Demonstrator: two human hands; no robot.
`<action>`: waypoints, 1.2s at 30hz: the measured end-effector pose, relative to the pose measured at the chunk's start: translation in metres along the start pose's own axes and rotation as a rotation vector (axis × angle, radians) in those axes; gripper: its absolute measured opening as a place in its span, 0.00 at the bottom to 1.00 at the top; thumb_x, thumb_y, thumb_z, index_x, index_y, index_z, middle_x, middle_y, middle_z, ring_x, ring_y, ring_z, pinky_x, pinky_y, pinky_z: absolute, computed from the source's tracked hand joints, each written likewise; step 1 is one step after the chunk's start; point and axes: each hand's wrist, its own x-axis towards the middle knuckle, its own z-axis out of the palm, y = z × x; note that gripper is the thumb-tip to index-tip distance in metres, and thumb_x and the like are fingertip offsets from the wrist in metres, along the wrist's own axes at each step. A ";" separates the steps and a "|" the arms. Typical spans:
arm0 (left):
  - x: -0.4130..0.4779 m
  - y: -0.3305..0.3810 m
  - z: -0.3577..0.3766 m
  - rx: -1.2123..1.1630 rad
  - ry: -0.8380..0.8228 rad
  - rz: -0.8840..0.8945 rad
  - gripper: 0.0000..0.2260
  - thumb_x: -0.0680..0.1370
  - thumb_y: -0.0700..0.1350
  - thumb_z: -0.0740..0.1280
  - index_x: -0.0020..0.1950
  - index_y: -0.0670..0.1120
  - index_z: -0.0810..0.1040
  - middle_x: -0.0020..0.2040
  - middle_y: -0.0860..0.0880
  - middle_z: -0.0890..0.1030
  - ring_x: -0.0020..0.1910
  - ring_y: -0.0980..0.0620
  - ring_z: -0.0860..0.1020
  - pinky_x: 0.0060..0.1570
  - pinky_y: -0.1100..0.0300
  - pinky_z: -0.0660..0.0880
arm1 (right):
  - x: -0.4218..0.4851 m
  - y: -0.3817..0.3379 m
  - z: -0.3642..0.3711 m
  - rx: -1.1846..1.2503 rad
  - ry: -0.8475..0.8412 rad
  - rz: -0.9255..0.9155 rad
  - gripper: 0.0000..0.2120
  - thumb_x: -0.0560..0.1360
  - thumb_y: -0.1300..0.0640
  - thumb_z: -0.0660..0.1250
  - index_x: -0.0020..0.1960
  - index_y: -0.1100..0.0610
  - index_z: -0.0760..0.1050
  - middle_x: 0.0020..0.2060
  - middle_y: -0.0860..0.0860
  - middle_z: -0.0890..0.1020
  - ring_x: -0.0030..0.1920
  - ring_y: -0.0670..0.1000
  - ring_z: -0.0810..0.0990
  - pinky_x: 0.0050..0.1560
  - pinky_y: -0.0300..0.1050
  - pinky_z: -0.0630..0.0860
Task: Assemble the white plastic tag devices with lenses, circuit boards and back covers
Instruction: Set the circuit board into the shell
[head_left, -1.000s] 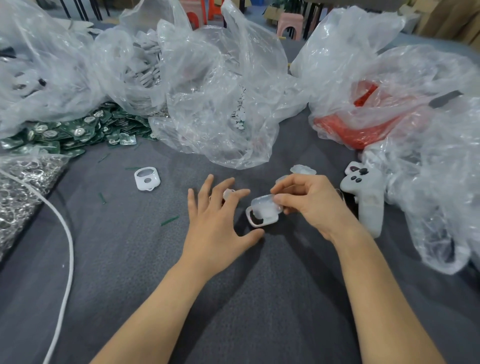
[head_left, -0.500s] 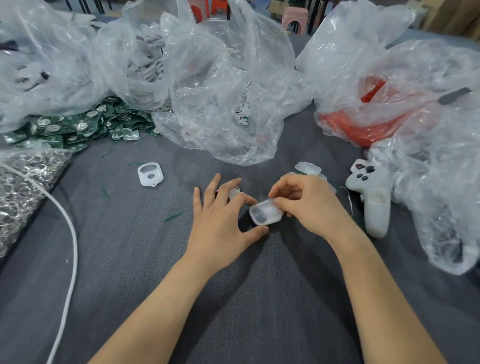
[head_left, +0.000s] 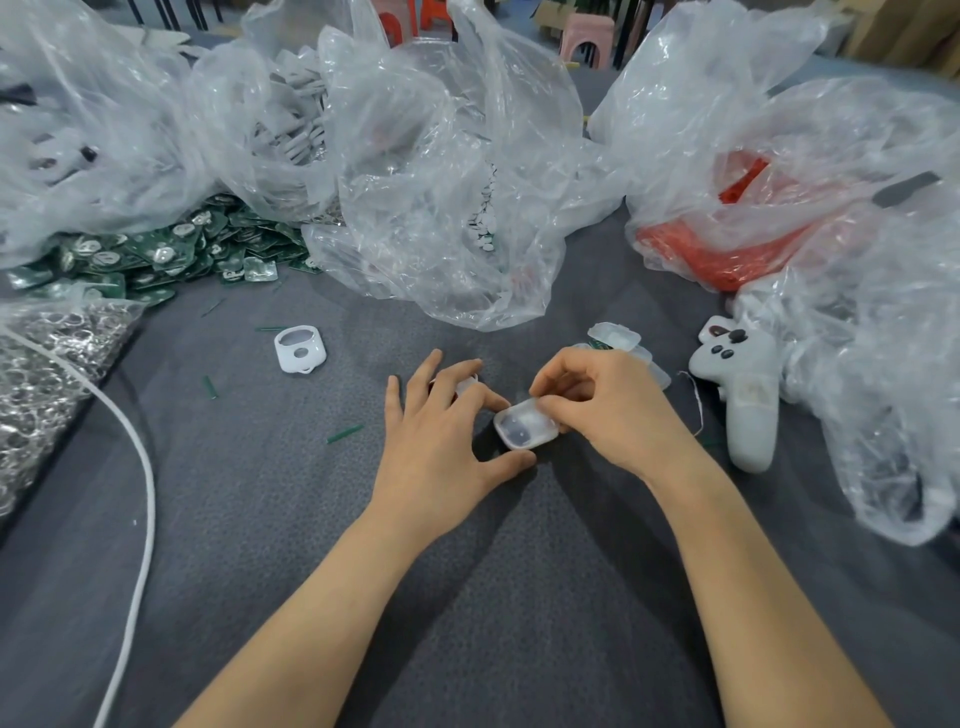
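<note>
A white tag device (head_left: 524, 428) with a translucent cover lies on the grey cloth at the centre. My right hand (head_left: 608, 410) pinches its far right edge with curled fingers. My left hand (head_left: 447, 436) rests beside it with spread fingers, index fingertip and thumb tip touching the tag's left side. Another small white part (head_left: 464, 384) peeks out under my left fingers. A white tag shell (head_left: 300, 349) with two holes lies apart at the left. Translucent covers (head_left: 613, 335) are stacked behind my right hand. Green circuit boards (head_left: 156, 257) are heaped at the far left.
Large clear plastic bags (head_left: 447, 171) crowd the back and right, one over a red bag (head_left: 727, 254). A white gamepad-shaped device (head_left: 743, 384) lies at the right. A bag of metal rings (head_left: 47, 364) and a white cable (head_left: 140, 467) sit at the left.
The tag with its cover has come down from a tilted hold to lie flat between both hands. My left thumb and index finger have closed in against it.
</note>
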 end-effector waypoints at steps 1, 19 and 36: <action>0.000 0.000 0.000 0.002 0.003 0.001 0.21 0.67 0.63 0.70 0.56 0.57 0.75 0.72 0.56 0.66 0.77 0.53 0.49 0.73 0.47 0.40 | 0.000 0.000 0.000 -0.014 -0.008 -0.006 0.11 0.71 0.65 0.72 0.40 0.48 0.79 0.38 0.47 0.83 0.41 0.44 0.82 0.44 0.41 0.80; -0.003 0.003 -0.004 -0.063 0.057 0.086 0.12 0.68 0.58 0.73 0.43 0.53 0.76 0.48 0.58 0.75 0.67 0.55 0.66 0.73 0.41 0.44 | 0.001 0.002 0.005 -0.152 -0.030 -0.013 0.09 0.70 0.60 0.74 0.38 0.48 0.77 0.39 0.47 0.78 0.34 0.40 0.73 0.37 0.32 0.66; -0.004 0.006 -0.005 -0.075 0.083 0.089 0.11 0.69 0.54 0.75 0.42 0.52 0.76 0.47 0.57 0.75 0.66 0.53 0.69 0.73 0.40 0.47 | 0.001 0.002 0.000 -0.049 -0.081 0.072 0.09 0.70 0.65 0.71 0.40 0.51 0.79 0.39 0.50 0.82 0.36 0.44 0.77 0.35 0.30 0.71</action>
